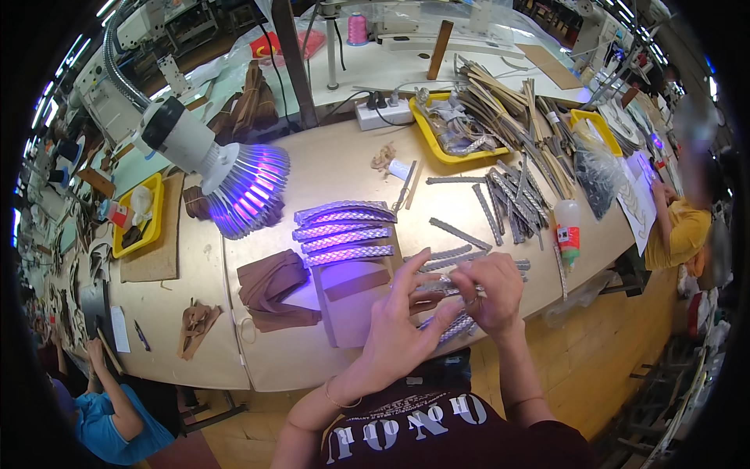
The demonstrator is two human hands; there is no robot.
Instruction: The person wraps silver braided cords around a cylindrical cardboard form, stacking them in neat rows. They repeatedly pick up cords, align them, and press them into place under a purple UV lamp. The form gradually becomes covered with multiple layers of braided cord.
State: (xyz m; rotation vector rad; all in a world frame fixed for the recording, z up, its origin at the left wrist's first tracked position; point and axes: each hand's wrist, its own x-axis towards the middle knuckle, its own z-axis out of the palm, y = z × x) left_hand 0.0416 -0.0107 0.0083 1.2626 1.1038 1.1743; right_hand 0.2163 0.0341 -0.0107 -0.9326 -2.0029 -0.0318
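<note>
In front of me at the table's near edge, both hands are on a short silver-grey braided strap. My left hand grips one end, its thumb and forefinger curved around it. The fingers of my right hand are curled and pinched on the other end, hiding much of it. Below and behind my hands lie more braided straps. To the left, several finished-looking braided straps lie in a row on a board, lit purple, with a flat brown strip below them.
A finned lamp on a flexible arm hangs at the left. Brown strip bundles lie beside the board. Farther right are loose grey braids, a glue bottle and a yellow tray. Co-workers sit at both sides.
</note>
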